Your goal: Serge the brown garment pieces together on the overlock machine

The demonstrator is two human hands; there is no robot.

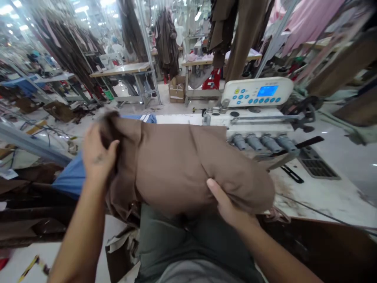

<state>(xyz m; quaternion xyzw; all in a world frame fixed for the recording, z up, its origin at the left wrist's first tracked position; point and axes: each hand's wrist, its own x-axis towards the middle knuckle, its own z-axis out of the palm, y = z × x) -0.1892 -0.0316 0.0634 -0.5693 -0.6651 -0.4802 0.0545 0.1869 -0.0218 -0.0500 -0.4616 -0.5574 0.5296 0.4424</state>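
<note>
Grey shirt [191, 273] nearest, dark trousers [160, 239] just beyond. I see brown cloth [171, 165] spread left to right over them, partly hiding the white table [321, 196]. Left hand [98, 155] grasps its bunched left end, slightly blurred; right hand [228, 202] pinches its near right part, thumb on top, fingers hidden underneath. Far right, control panel [251, 89], blue screen [267, 90] lit.

The cloth [171, 165] spans the counter's [312, 200] near edge, left hand [98, 153] at its left end, right hand [226, 202] at its near right; the machine [262, 127] stands behind its right part, control panel [256, 93] at the back; a grille [319, 163] lies right; beyond the far edge, a box [176, 94].
</note>
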